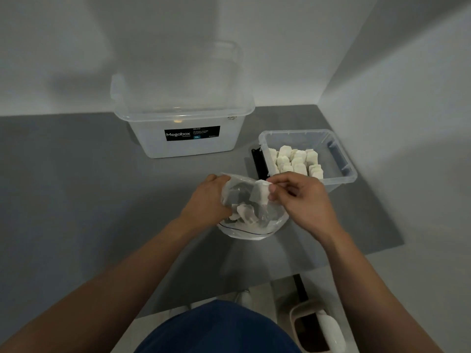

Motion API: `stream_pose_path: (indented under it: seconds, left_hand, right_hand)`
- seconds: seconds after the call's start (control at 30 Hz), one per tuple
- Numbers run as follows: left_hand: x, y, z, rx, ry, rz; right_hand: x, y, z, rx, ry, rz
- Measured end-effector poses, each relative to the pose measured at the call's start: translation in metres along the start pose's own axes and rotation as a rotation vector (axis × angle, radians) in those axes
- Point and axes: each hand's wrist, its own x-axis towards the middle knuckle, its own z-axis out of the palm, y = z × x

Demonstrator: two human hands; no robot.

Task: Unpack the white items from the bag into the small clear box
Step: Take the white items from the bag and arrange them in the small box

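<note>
Grey tabletop fills the middle of the frame, set into a corner of pale walls. A large clear tub with a black label stands at upper centre, against the back wall. The small clear box sits to its right, at centre right of the frame, and already holds upright rows of white items. A black object lies against the box's left wall; its kind cannot be told.

The clear bag lies at frame centre, just below and left of the small box, mouth toward the person. More white pieces remain inside it.

Left hand: fingers curled over the bag's left edge, gripping the film and holding the mouth open.

Right hand: thumb and fingertips pinched on one white item at the bag's upper right edge. The item appears partly clear of the film; whether it is fully out cannot be told.

Step in hand: extraction of a single item, with the task judged well advanced but not complete.

Next move, as a judgement: lift the pinched item free, carry it up and right over the near wall of the small box, and set it upright beside the existing rows. The left hand should keep the bag steady so the loose film does not drag along.
</note>
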Motion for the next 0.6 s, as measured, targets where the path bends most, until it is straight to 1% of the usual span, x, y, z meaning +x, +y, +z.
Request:
stream_pose_path:
  seconds: [0.1,0.2,0.27,0.33,0.43,0.5,0.6]
  left_hand:
    - [0.002,0.001,0.0,-0.011,0.006,-0.01]
    - [0.003,0.003,0.001,-0.012,0.03,-0.004]
    - [0.005,0.004,0.002,-0.021,0.039,0.005]
    - [0.006,0.006,0.003,-0.003,0.046,0.006]
    - [0.007,0.003,0.006,0.009,0.042,-0.042]
    - [0.009,0.001,0.006,0.012,0.035,-0.08]
    - [0.012,0.001,0.006,0.022,0.041,-0.098]
  right_hand:
    - [0.002,-0.01,-0.029,0.078,0.085,-0.047]
    - [0.016,-0.012,-0.062,0.116,0.228,-0.077]
    - [0.034,-0.005,-0.084,0.083,0.35,-0.075]
    - [0.057,0.009,-0.105,-0.044,0.402,-0.057]
    - [0.088,0.031,-0.128,-0.294,0.374,-0.016]
    - [0.107,0.04,-0.139,-0.393,0.357,0.006]
    - [0.135,0.054,-0.149,-0.499,0.23,0.097]
